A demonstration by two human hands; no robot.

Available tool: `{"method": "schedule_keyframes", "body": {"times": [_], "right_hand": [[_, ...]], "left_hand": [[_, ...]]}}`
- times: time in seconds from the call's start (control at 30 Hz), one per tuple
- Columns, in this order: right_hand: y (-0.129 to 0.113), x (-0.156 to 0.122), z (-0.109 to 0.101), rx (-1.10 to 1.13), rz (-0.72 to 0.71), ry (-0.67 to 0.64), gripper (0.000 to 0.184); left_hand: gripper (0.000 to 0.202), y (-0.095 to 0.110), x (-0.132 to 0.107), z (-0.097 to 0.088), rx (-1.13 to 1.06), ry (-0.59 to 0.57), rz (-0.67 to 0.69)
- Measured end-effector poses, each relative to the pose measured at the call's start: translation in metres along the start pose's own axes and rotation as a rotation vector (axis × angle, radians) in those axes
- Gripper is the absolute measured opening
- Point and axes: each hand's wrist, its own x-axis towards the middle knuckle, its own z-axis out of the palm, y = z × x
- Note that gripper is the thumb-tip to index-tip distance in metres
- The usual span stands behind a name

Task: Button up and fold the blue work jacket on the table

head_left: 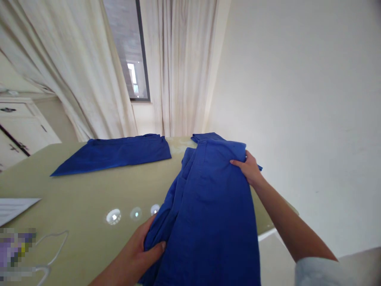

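the blue cotton garment [208,214] runs lengthwise away from the person, over the right side of the pale green table [89,186]. the left hand [131,254] closes on a fold at its near end; the right hand [250,169] curls over its far right edge. a second blue garment [113,155] lies flat to the left, well apart.
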Motion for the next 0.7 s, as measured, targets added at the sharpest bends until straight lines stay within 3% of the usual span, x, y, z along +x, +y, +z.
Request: {"method": "schedule_keyframes", "body": {"times": [0.1, 0.2, 0.27, 0.33, 0.4, 0.43, 0.5, 0.57, 0.63, 0.7], "right_hand": [[-0.042, 0.062, -0.043, -0.207, -0.181, 0.056, 0.069], [-0.089, 0.147, -0.057, -0.501, -0.389, 0.106, 0.071], [-0.113, 0.194, -0.04, -0.618, -0.434, 0.139, 0.078], [-0.12, 0.219, -0.003, -0.658, -0.387, 0.148, 0.089], [-0.104, 0.212, 0.044, -0.634, -0.214, 0.06, 0.097], [-0.088, 0.198, 0.067, -0.607, -0.077, -0.037, 0.097], [-0.046, 0.158, 0.107, -0.596, 0.045, -0.216, 0.099], [-0.003, 0.117, 0.132, -0.605, 0.137, -0.317, 0.099], [0.026, 0.088, 0.149, -0.656, 0.182, -0.325, 0.1], [0.036, 0.075, 0.17, -0.676, 0.137, -0.296, 0.095]], "left_hand": [[0.063, 0.025, 0.024, 0.036, -0.012, -0.084, 0.13], [0.06, 0.058, 0.085, 0.081, -0.067, -0.107, 0.318], [0.07, 0.072, 0.136, 0.118, -0.213, -0.098, 0.404], [0.088, 0.072, 0.178, 0.153, -0.395, -0.116, 0.397], [0.106, 0.053, 0.198, 0.175, -0.432, -0.235, 0.292], [0.112, 0.038, 0.199, 0.177, -0.373, -0.284, 0.219], [0.107, 0.003, 0.184, 0.159, -0.156, -0.339, 0.135], [0.081, -0.03, 0.158, 0.117, 0.076, -0.282, 0.165], [0.06, -0.052, 0.136, 0.065, 0.247, -0.102, 0.22], [0.043, -0.061, 0.125, 0.021, 0.317, 0.142, 0.214]]}}
